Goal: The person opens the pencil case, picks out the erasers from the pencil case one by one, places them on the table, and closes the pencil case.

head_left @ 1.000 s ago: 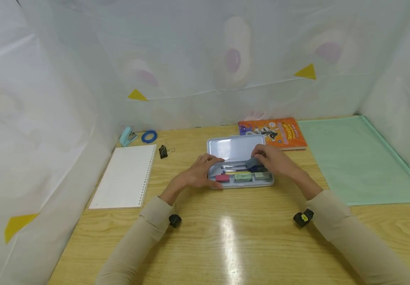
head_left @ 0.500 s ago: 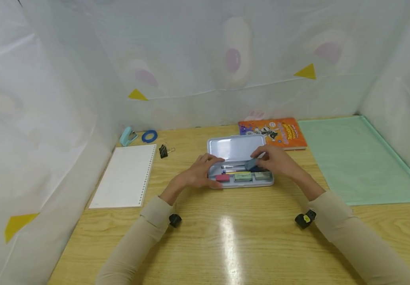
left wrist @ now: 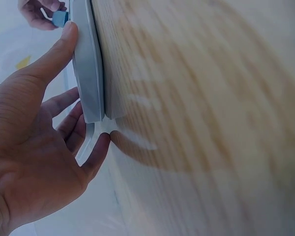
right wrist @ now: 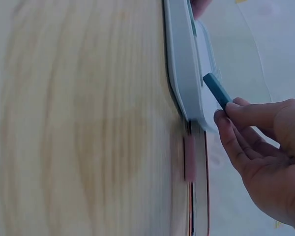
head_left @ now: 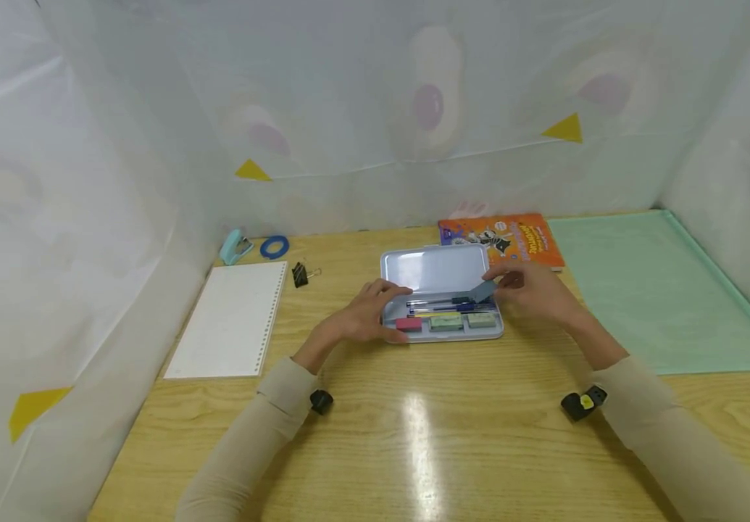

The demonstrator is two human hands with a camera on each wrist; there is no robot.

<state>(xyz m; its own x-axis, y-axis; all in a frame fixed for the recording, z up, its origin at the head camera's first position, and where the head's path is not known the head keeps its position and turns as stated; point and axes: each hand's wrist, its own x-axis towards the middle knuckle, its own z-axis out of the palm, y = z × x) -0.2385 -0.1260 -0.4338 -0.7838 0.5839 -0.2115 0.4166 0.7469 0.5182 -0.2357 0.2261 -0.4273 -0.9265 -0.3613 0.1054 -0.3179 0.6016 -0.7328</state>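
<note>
— Widest thing across the lower frame?
— Wooden table [head_left: 414, 449], glare streak down the middle. Green mat [head_left: 648, 290] at right, white spiral notepad [head_left: 227, 322] at left.

— Behind centre?
— Orange picture book [head_left: 511, 239], just past the open grey pencil case [head_left: 440, 272], lid lying back toward the curtain.

— Inside the case?
— Pens [head_left: 443, 304] laid lengthwise; in front of them, a row of a pink eraser [head_left: 409, 324] and two pale green blocks [head_left: 462, 320].

— Left hand?
— Left hand [head_left: 364, 315] at the case's left end, fingers fairly straight and apart, thumb along the rim, steadying rather than gripping; same in the left wrist view [left wrist: 44, 142].

— Right hand?
— Right hand [head_left: 531, 290] just right of the case, fingers and thumb pinched together on a small blue-grey eraser [head_left: 482, 291], lifted over the tray's right end, tilted, clear of the pens. Right wrist view: eraser [right wrist: 216, 91] sticking out from the fingertips [right wrist: 223, 118], just beside the case edge.

— Smallest bits?
— Upper left of the table: teal stapler [head_left: 234, 248], blue tape ring [head_left: 273, 248], black binder clip [head_left: 299, 275].
</note>
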